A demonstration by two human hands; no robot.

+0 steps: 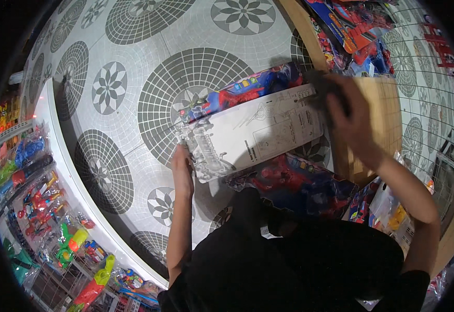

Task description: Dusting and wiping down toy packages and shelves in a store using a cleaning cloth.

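A long toy box is tilted in front of me. Its white back, printed with grey line drawings, faces up, and a red and blue side shows along its far edge. My left hand grips the box's near-left end. At the right end, my right hand is closed around a dark, blurred object, perhaps a cloth or brush, which lies against the box. Just below is a second toy package with a red figure on dark blue, partly hidden by the box and my body.
Packaged toys lie at the upper right beside a wooden board. Wire mesh stands along the right. On the left, a white shelf edge borders bagged colourful toys. The patterned floor is grey tile.
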